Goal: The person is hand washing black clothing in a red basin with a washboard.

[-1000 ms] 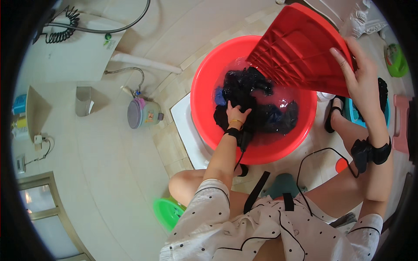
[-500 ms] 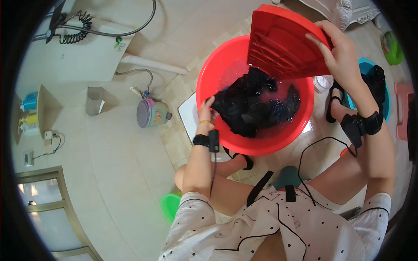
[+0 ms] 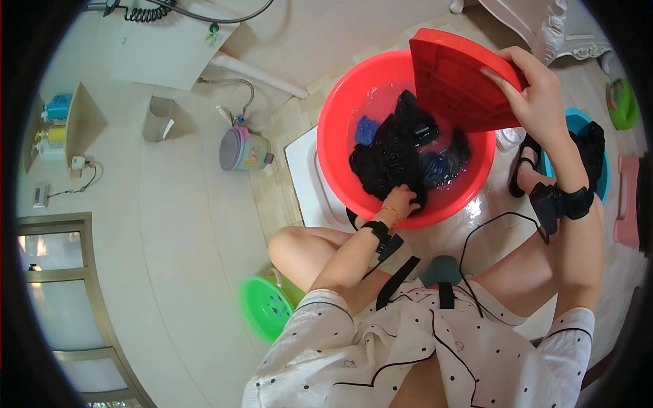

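A large red basin (image 3: 333,143) holds sudsy water and soaked dark clothes. Bunched in its middle is a black garment (image 3: 391,156); a small blue cloth (image 3: 367,130) floats beside it on the left. My left hand (image 3: 400,201) reaches over the near rim, its fingers curled on the near end of the black garment, with the fingertips partly lost against the dark cloth. Tilted over the basin's right side is a red ridged washboard (image 3: 459,85). My right hand (image 3: 541,98) grips its right edge, thumb on the face turned toward me.
A turquoise basin (image 3: 577,117) with dark clothes stands on the right, near a pink stool (image 3: 624,204). White tray (image 3: 309,180) lies left of the red basin. Further left are a purple-lidded bin (image 3: 232,149) and a green basket (image 3: 255,306). A black cable (image 3: 469,234) crosses my lap.
My left hand has moved from the basin's left rim to its near side. The black garment has shifted off that rim, uncovering the blue cloth. The washboard stays in my right hand, slightly lower.
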Tool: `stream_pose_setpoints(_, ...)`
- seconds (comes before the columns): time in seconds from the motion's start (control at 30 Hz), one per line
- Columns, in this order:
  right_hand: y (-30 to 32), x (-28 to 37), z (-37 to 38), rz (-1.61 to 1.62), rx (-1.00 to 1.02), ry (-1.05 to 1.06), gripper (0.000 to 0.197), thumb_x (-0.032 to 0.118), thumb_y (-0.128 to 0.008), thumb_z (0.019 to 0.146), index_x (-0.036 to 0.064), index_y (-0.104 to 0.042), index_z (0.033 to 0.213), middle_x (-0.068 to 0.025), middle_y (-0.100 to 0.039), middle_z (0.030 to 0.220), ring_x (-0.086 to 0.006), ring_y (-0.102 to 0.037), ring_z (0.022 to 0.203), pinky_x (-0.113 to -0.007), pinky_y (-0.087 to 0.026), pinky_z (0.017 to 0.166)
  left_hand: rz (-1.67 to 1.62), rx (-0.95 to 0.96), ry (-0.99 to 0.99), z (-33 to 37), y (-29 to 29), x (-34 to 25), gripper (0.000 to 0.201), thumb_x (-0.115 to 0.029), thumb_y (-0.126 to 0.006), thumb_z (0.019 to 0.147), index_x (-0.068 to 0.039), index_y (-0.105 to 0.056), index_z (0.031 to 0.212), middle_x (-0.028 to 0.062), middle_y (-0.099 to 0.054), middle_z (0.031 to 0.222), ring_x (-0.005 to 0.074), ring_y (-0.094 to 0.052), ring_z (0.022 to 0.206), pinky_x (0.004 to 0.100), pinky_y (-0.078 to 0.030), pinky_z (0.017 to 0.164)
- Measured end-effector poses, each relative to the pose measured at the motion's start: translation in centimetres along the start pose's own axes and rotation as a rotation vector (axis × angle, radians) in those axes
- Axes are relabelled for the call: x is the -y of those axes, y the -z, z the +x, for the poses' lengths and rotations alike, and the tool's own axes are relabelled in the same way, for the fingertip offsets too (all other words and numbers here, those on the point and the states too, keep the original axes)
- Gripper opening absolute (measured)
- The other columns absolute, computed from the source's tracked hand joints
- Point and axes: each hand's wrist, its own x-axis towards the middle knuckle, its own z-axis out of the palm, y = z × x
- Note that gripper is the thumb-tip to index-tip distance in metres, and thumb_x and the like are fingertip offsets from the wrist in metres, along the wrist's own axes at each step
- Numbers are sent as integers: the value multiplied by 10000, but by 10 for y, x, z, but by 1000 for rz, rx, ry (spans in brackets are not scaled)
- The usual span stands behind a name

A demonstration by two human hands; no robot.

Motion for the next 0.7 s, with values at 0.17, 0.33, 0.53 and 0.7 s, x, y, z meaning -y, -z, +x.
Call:
stream_pose_setpoints(0.17,-3,2,-1,0,64,-18,258,215,-708,794,5,-594,892,-134,-566,746,-299,-522,629,-322,-448,608,-171,-19,163,1,-25,-9,314,-319,-673,804,-68,-619,985,166,-627,933,371,-600,915,436,-482,781)
stream_pose_setpoints(0.33,-9,8,4,57,200,-15,237,187,-703,787,0,-589,879,-136,-546,758,-306,-515,660,-329,-447,627,-199,-200,574,29,-2,3,249,-324,-631,845,-98,-557,918,137,-665,804,350,-648,813,462,-505,710)
stream_pose_setpoints(0.53,-19,2,4,-20,269,72,236,124,-683,735,11,-577,913,-132,-539,816,-349,-531,759,-373,-449,658,39,-176,651,62,-2,-27,530,-473,-705,753,-106,-537,1096,169,-561,1143,344,-598,973,443,-511,728)
stream_pose_setpoints(0.7,-23,-1,5,-79,307,45,305,120,-685,708,23,-566,971,-137,-555,866,-360,-552,806,-395,-467,689,344,-54,405,82,-12,-46,703,-553,-714,697,-156,-501,1237,122,-457,1259,314,-497,1110,426,-510,783)
